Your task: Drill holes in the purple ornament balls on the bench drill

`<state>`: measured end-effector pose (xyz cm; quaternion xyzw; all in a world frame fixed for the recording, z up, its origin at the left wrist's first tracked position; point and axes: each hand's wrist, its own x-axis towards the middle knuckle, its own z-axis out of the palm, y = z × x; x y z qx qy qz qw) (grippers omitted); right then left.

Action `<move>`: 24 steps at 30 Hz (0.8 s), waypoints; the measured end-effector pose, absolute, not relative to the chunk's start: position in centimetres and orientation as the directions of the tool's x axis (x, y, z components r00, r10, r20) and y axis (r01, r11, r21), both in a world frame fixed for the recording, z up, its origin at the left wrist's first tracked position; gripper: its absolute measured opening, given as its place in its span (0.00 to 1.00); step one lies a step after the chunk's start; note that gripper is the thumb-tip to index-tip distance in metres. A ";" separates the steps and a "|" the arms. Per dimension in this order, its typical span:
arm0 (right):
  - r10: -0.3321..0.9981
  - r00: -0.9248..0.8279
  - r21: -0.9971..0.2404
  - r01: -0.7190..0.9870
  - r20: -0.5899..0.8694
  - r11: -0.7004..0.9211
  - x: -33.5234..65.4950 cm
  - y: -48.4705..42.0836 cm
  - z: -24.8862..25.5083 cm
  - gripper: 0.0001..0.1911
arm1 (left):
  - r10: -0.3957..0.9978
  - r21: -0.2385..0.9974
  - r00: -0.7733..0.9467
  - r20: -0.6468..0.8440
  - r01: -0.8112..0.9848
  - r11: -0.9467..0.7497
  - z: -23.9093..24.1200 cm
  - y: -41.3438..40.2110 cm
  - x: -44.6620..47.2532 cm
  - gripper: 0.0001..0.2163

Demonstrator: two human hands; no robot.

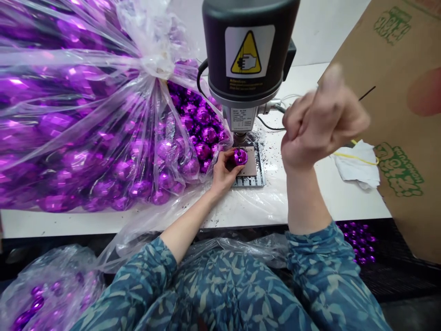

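My left hand point(225, 172) pinches a shiny purple faceted ball point(240, 156) between thumb and fingers. The ball rests on a brown board point(251, 162) over the slotted metal base point(262, 177) of a small bench drill press point(251, 50). Directly above the ball sits the drill's chuck point(240, 137); I cannot tell whether a bit touches the ball. My right hand point(319, 119) is raised to the right of the machine, closed and slightly blurred. A thin dark rod point(367, 93) shows just beyond it. What its fingers grip, if anything, is hidden.
A large clear plastic bag point(155, 64) of purple balls fills the left of the white table point(193, 216). On the right stand a cardboard box point(389, 119) and a white cloth point(358, 163). Dark shavings lie around the base. More purple balls point(361, 241) sit below the table edge.
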<state>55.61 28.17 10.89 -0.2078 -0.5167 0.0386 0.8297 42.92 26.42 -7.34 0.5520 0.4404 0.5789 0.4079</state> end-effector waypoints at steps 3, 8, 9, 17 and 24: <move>0.311 0.496 -0.414 0.110 0.811 0.904 55.2 29.4 14.1 0.32 | 0.954 0.955 -0.054 0.296 0.018 -0.295 -7.7 26.7 43.0 0.23; 0.388 0.494 -0.466 0.041 0.778 0.884 55.2 31.1 15.6 0.29 | 0.899 0.882 -0.062 0.433 0.235 -0.409 -7.0 25.8 42.6 0.21; 0.401 0.486 -0.476 0.036 0.777 0.879 55.2 31.1 15.6 0.29 | 0.866 0.826 -0.032 0.500 0.320 -0.465 -6.6 25.0 42.3 0.20; 0.405 0.457 -0.509 0.127 0.792 0.852 55.3 30.8 15.1 0.28 | 0.538 0.322 0.602 0.590 0.435 -0.841 -6.1 12.0 37.7 0.18; 0.366 0.477 -0.429 0.024 0.799 0.903 55.1 30.6 15.4 0.27 | 0.354 -0.024 0.854 0.380 0.392 -0.920 -6.4 8.8 33.9 0.13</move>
